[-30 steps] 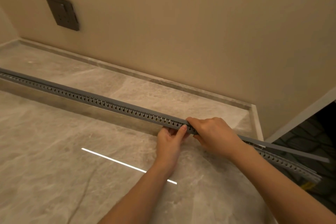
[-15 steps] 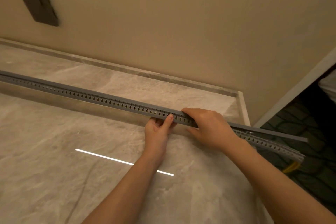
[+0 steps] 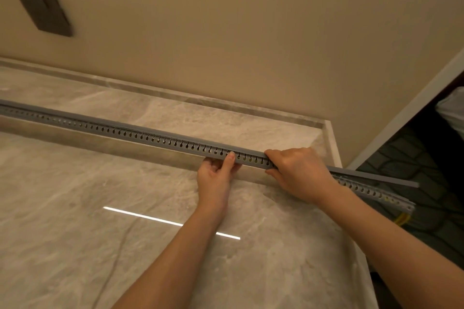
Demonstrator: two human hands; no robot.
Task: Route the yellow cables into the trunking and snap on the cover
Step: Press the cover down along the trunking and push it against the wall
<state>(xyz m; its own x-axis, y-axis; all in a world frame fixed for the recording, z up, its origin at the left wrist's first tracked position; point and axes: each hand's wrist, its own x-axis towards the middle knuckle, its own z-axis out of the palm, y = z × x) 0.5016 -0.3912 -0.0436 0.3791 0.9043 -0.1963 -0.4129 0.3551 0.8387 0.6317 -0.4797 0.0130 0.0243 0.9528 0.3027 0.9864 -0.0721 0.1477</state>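
Wall plate (image 3: 42, 9): dark, rectangular, set in the beige wall at far left.
Trunking (image 3: 150, 136): long grey slotted channel, lying along the raised step of the marble counter (image 3: 75, 233); runs from the left edge down to the right, past the counter's end.
Cover (image 3: 376, 179): grey strip seated on the trunking's top left of the hands; right of them it lifts clear and splays away from the channel.
Left hand (image 3: 216, 178): grips the trunking from the near side, thumb pressed up against the slotted face, other fingers curled underneath.
Right hand (image 3: 298, 173): just beside the left, clamped over the top of cover and trunking, fingers together and wrapped over the far edge.
Yellow cables (image 3: 401, 218): a short length showing below the trunking's free right end, over the dark patterned floor (image 3: 401, 153).
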